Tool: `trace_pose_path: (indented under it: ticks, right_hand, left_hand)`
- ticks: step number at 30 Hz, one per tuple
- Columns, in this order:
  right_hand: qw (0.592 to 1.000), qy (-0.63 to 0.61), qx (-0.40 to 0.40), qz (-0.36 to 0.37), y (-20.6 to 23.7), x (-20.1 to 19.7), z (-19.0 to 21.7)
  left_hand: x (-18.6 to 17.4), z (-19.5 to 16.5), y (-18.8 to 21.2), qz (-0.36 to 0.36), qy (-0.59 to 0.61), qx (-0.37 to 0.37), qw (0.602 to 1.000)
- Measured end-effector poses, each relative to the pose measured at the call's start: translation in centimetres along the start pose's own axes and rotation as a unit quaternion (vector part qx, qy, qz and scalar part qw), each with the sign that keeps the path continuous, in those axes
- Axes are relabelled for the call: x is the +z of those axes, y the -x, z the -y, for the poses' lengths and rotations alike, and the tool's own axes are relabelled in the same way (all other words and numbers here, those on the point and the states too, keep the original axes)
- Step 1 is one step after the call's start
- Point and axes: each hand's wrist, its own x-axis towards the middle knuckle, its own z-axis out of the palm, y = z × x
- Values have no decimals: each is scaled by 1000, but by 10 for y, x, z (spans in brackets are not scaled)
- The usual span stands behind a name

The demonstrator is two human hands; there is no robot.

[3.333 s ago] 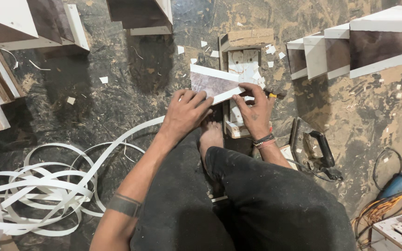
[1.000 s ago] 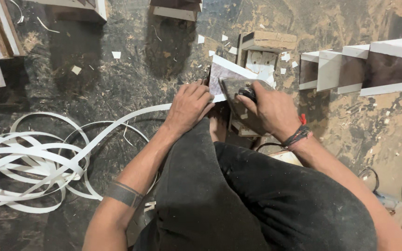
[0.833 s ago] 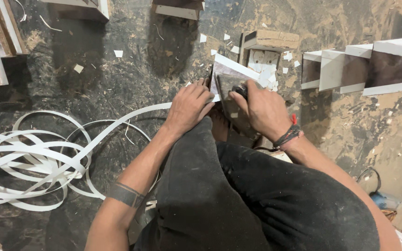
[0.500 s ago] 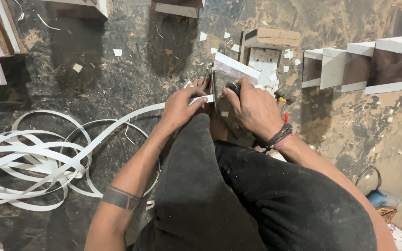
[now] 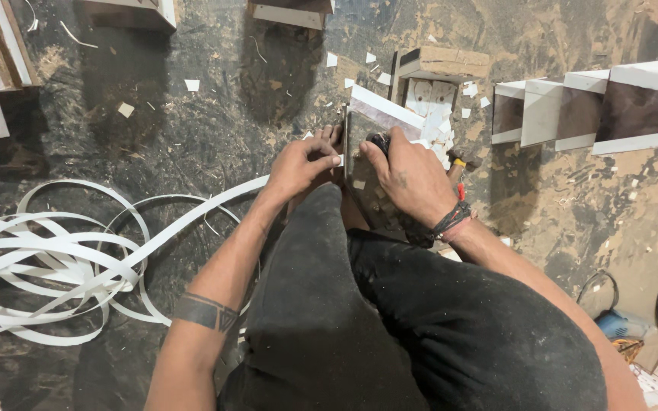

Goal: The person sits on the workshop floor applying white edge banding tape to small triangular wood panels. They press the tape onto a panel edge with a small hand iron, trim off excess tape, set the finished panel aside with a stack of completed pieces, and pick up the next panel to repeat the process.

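Note:
I sit on the floor with a small dark board (image 5: 361,137), white along its top edge, standing on edge in front of my knees. My left hand (image 5: 298,164) pinches the end of a long white edge strip (image 5: 192,221) against the board's left side. My right hand (image 5: 409,179), with cords around its wrist, is closed on a small dark tool (image 5: 378,141) pressed to the board's face. The tool's kind is hidden by the fingers.
A tangle of white strip coils (image 5: 39,266) lies at the left. Several white-edged dark boards (image 5: 611,106) stand in a row at the right. A wooden block (image 5: 443,61) and white offcuts lie behind the board. A blue tool (image 5: 618,323) rests at bottom right.
My left hand has gone from lying flat on the board to pinching the strip at its edge. The right hand has slid left along the board, which now stands more upright.

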Motion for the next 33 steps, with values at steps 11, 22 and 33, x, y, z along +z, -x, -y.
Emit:
trace_pose_path:
  ticks: [11, 22, 33]
  right_hand:
    - [1000, -7, -1, -10, 0, 4, 0]
    - [1000, -7, -2, -12, 1, 3, 2]
    - [999, -2, -26, -35, 4, 8, -2]
  left_hand:
    - [-14, -49, 17, -23, -33, -38, 998]
    - [-19, -18, 30, -38, -70, 26, 997]
    - [-41, 20, 47, -146, -145, 10, 979]
